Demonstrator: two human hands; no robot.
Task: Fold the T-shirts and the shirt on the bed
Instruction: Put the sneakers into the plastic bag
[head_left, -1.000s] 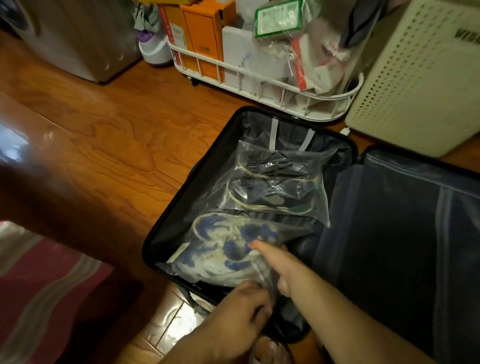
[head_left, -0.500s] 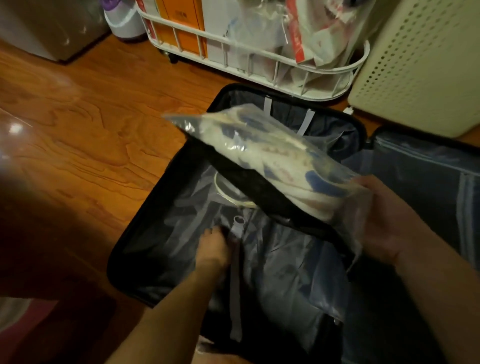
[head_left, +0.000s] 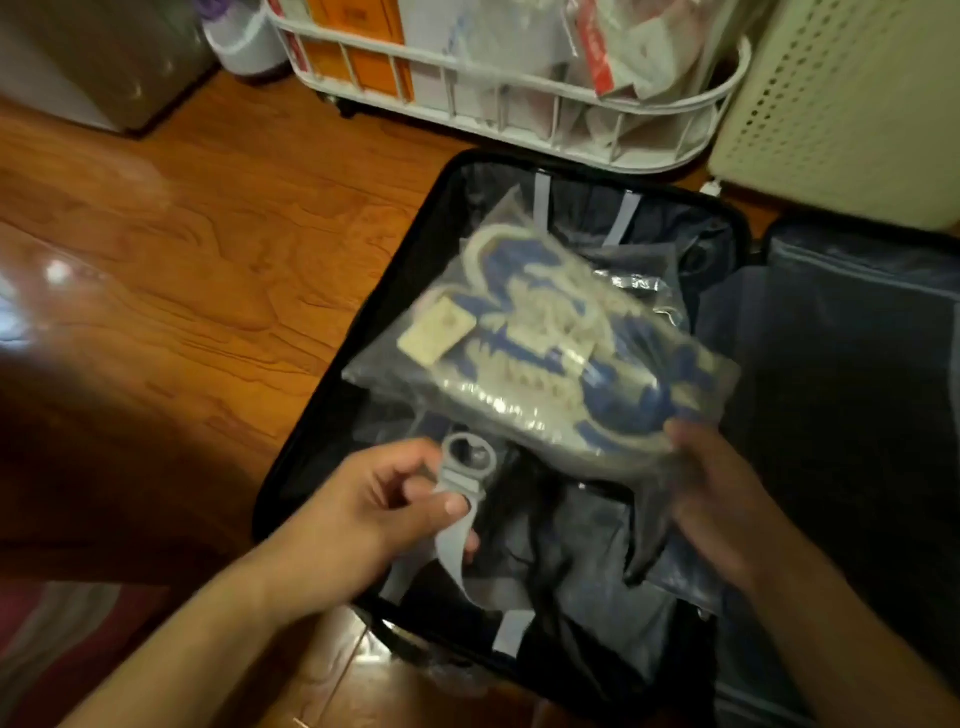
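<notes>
An open black suitcase (head_left: 311, 441) lies on the wooden floor. My right hand (head_left: 722, 499) grips the near edge of a clear plastic bag holding blue and white sneakers (head_left: 545, 338), held above the suitcase's left half. My left hand (head_left: 363, 514) pinches a grey packing strap with its buckle (head_left: 465, 467), lifted off the lining. Dark clothing or lining (head_left: 571, 561) lies under the bag. No T-shirts, shirt or bed surface are in view.
A white wire cart (head_left: 519, 109) full of boxes and packets stands behind the suitcase. A cream perforated bin (head_left: 841, 104) is at the back right. A red striped cloth (head_left: 57, 649) shows at the lower left. The suitcase's zipped right half (head_left: 857, 364) lies flat.
The sneaker bag was lifted out of the suitcase and has come back down flatter over the left half. My left hand reached in and picked up the grey strap.
</notes>
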